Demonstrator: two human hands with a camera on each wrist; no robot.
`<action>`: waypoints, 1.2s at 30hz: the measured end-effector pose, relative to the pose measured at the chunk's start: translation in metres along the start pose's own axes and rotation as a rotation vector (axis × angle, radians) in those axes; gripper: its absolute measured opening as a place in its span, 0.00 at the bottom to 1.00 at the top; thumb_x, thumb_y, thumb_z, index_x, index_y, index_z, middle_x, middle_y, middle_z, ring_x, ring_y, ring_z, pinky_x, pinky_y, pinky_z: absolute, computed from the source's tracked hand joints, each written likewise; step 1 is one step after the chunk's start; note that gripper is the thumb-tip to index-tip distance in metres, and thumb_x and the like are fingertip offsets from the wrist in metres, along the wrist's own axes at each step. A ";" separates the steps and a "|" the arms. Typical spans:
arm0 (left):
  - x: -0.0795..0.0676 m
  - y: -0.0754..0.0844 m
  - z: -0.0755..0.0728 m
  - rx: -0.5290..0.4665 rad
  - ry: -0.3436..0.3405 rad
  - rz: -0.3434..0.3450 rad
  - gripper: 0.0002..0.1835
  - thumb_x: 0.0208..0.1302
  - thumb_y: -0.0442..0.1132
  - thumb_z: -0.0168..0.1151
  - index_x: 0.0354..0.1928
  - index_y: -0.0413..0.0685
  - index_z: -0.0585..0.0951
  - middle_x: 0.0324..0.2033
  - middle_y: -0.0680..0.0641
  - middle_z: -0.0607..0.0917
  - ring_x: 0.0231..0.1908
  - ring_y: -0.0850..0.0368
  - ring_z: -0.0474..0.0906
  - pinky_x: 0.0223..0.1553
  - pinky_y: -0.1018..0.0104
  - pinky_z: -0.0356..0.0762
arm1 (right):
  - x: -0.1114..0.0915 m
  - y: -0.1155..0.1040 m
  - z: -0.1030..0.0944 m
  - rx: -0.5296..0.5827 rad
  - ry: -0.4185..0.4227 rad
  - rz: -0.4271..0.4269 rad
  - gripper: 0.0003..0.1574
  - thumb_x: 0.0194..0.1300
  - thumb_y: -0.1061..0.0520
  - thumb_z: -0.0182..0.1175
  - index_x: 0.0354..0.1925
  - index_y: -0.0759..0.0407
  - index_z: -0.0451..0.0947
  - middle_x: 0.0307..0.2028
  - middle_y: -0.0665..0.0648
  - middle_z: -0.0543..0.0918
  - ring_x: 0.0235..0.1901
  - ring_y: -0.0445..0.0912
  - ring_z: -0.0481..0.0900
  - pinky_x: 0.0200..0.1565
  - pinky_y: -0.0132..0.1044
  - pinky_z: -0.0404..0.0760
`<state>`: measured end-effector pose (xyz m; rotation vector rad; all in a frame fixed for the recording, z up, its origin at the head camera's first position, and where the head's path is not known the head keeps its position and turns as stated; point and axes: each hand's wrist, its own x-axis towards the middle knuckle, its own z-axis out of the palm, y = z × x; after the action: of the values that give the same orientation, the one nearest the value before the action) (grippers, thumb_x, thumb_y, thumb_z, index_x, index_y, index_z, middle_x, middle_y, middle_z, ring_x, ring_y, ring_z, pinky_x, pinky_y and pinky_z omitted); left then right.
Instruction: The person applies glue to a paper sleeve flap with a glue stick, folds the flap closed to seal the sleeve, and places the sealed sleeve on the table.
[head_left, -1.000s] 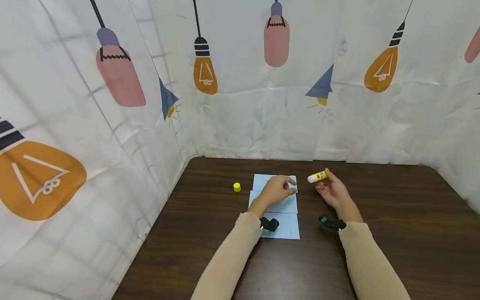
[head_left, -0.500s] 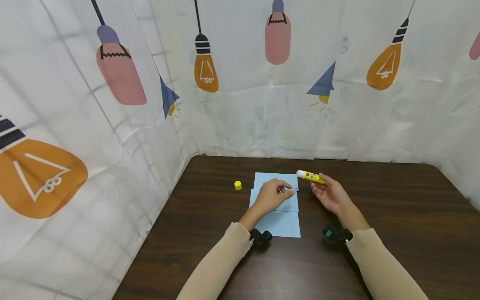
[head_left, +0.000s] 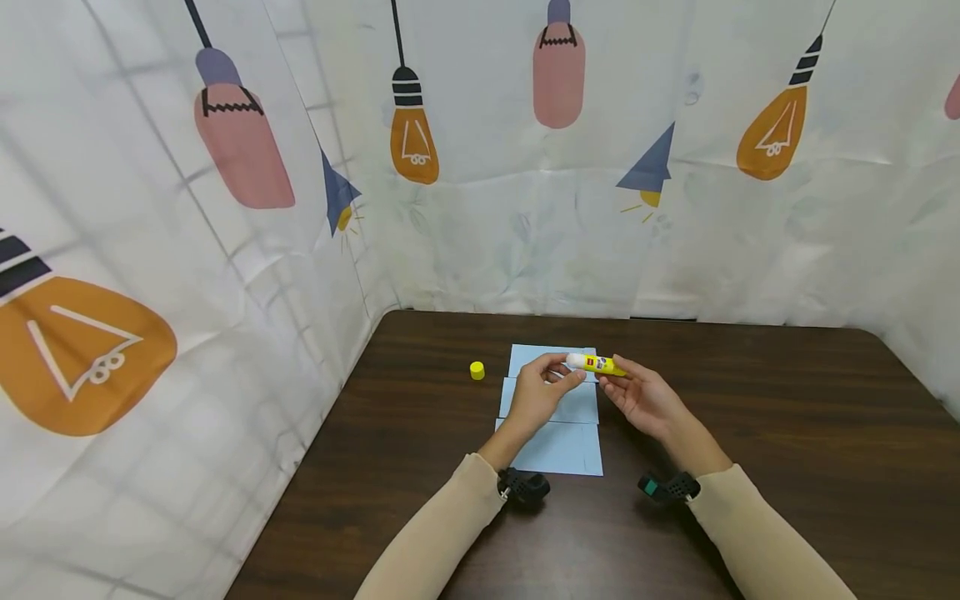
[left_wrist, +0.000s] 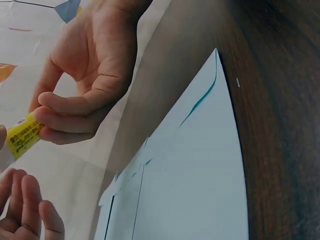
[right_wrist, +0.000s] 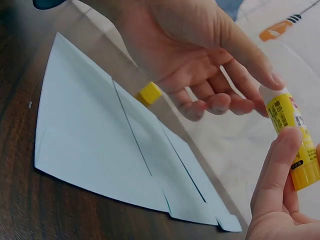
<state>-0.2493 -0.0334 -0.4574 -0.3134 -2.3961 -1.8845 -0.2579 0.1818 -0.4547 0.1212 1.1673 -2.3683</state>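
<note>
A yellow glue stick (head_left: 600, 365) with a white end is held level above the light blue paper sheets (head_left: 558, 450). My right hand (head_left: 647, 405) grips its yellow base between thumb and fingers. From the other side my left hand (head_left: 531, 400) reaches the white end, and in the right wrist view its thumb and forefinger pinch the glue stick (right_wrist: 287, 115) there. The remaining left fingers hang loosely bent. Three sheets lie in a column on the table, their edges meeting or slightly overlapping. The yellow cap (head_left: 477, 371) stands off to the left of them.
The dark wooden table (head_left: 787, 417) stretches to both sides of the paper. Behind it and along the left hangs a white curtain (head_left: 480, 233) printed with lamps. Each wrist wears a black strap with a camera (head_left: 523, 487).
The right hand has brought the glue stick leftward over the sheets. My left hand, which was over the paper, has met its white end with thumb and forefinger.
</note>
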 end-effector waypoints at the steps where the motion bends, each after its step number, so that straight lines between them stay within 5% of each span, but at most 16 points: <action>1: 0.000 0.000 0.000 -0.016 0.013 0.005 0.21 0.63 0.50 0.74 0.54 0.48 0.85 0.37 0.50 0.86 0.32 0.64 0.76 0.27 0.72 0.72 | 0.001 0.001 0.001 -0.005 -0.004 0.000 0.18 0.80 0.47 0.53 0.57 0.57 0.66 0.40 0.55 0.83 0.35 0.40 0.85 0.44 0.25 0.84; 5: 0.000 -0.001 0.000 -0.058 0.045 0.019 0.17 0.62 0.46 0.74 0.50 0.47 0.87 0.37 0.50 0.86 0.31 0.64 0.75 0.25 0.74 0.69 | 0.003 0.004 0.003 -0.060 0.001 -0.006 0.17 0.80 0.46 0.52 0.54 0.57 0.70 0.38 0.54 0.84 0.35 0.40 0.85 0.42 0.25 0.84; 13: 0.003 -0.001 0.000 -0.110 0.088 0.045 0.16 0.64 0.45 0.73 0.49 0.45 0.87 0.36 0.47 0.87 0.29 0.63 0.76 0.25 0.75 0.69 | -0.002 -0.007 0.004 -0.358 0.002 -0.030 0.21 0.79 0.41 0.52 0.51 0.58 0.71 0.31 0.48 0.83 0.31 0.38 0.78 0.39 0.25 0.81; 32: 0.004 -0.006 0.000 -0.220 0.121 0.088 0.13 0.66 0.36 0.70 0.49 0.36 0.83 0.37 0.40 0.85 0.29 0.63 0.79 0.30 0.76 0.77 | -0.001 -0.003 0.003 -0.507 -0.072 -0.176 0.07 0.77 0.54 0.57 0.48 0.55 0.77 0.37 0.51 0.85 0.35 0.40 0.82 0.42 0.27 0.84; 36: 0.004 -0.006 -0.001 -0.227 0.137 0.083 0.13 0.65 0.36 0.70 0.48 0.36 0.84 0.37 0.40 0.85 0.29 0.63 0.79 0.31 0.75 0.78 | -0.002 -0.002 0.004 -0.598 -0.048 -0.244 0.12 0.74 0.56 0.62 0.52 0.57 0.77 0.41 0.50 0.85 0.41 0.44 0.84 0.46 0.30 0.85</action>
<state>-0.2550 -0.0348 -0.4625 -0.2830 -2.0549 -2.0697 -0.2566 0.1803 -0.4500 -0.2927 1.8949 -2.0883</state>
